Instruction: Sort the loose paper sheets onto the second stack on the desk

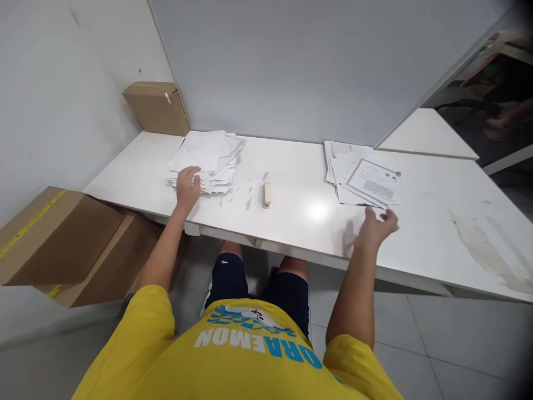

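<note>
My left hand (188,188) lies at the near-left edge of a thick, uneven stack of papers (204,153), its fingertips on the top sheets and its thumb apart from them. On the right, my right hand (373,226) is just in front of a smaller pile of papers (362,175), fingers bent and spaced apart, with nothing seen in it. The topmost sheet there is printed with a grey block. Between the two piles a small beige stapler (267,194) stands on the white table (287,166).
A cardboard box (158,108) stands in the table's back left corner. More cardboard boxes (62,239) are below the table's left end. A grey partition (266,66) rises behind the table. Worn patches (483,244) mark the right side of the tabletop.
</note>
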Action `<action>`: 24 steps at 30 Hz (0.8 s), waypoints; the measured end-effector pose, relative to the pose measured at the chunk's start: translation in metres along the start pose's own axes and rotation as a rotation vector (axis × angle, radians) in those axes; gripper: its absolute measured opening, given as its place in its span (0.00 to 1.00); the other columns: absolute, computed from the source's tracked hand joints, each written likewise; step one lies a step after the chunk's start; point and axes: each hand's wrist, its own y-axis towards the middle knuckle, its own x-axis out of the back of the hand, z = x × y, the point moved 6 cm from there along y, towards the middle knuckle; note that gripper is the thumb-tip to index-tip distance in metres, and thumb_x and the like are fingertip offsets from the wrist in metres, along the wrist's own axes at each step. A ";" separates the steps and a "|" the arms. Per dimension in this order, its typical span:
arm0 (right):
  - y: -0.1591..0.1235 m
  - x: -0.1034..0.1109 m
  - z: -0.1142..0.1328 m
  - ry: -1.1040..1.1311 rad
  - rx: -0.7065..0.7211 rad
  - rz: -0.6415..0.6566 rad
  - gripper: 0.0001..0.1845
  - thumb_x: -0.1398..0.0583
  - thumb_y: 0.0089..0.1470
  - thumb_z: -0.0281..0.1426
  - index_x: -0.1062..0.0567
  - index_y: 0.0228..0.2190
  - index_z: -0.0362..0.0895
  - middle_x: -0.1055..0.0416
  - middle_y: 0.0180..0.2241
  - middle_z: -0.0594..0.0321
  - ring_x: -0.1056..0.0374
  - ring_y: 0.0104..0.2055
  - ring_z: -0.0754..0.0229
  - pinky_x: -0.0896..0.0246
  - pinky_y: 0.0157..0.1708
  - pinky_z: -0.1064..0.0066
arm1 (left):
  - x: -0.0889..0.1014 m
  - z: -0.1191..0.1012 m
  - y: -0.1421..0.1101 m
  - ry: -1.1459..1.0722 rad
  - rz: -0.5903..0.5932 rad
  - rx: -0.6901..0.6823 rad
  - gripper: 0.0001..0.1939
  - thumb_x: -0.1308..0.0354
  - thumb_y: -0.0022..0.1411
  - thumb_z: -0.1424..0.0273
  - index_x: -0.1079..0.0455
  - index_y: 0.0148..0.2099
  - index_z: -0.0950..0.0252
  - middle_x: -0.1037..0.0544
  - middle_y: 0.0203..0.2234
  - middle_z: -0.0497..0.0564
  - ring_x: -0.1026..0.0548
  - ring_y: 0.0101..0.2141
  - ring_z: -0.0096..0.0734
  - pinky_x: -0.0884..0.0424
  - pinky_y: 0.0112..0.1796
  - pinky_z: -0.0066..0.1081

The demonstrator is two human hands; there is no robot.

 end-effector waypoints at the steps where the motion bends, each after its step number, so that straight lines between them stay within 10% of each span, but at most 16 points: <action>1: 0.009 0.006 0.000 -0.033 -0.050 -0.075 0.33 0.47 0.57 0.42 0.44 0.61 0.43 0.47 0.57 0.46 0.37 0.56 0.48 0.36 0.56 0.58 | 0.000 0.009 0.005 0.016 0.012 0.027 0.24 0.58 0.71 0.57 0.29 0.56 0.64 0.26 0.54 0.58 0.34 0.59 0.43 0.40 0.61 0.42; 7: 0.049 0.011 0.027 -0.153 -0.026 -0.116 0.26 0.44 0.56 0.37 0.35 0.54 0.41 0.43 0.58 0.43 0.44 0.63 0.42 0.48 0.64 0.53 | -0.032 0.030 0.003 0.078 0.104 0.151 0.32 0.50 0.65 0.56 0.40 0.66 0.65 0.37 0.64 0.60 0.46 0.66 0.52 0.53 0.66 0.49; 16: 0.098 -0.009 0.016 -0.476 -0.111 0.085 0.38 0.49 0.59 0.40 0.44 0.62 0.27 0.46 0.62 0.27 0.50 0.65 0.35 0.59 0.64 0.48 | -0.042 0.027 -0.013 0.091 0.009 0.189 0.24 0.52 0.68 0.59 0.32 0.61 0.65 0.33 0.52 0.66 0.40 0.60 0.61 0.50 0.62 0.58; 24: 0.135 -0.013 0.000 -0.481 0.114 0.307 0.33 0.45 0.55 0.35 0.35 0.60 0.36 0.40 0.62 0.36 0.44 0.63 0.41 0.51 0.61 0.55 | -0.037 0.021 -0.011 0.131 -0.002 0.081 0.32 0.54 0.68 0.57 0.45 0.69 0.67 0.41 0.66 0.62 0.49 0.68 0.50 0.58 0.67 0.50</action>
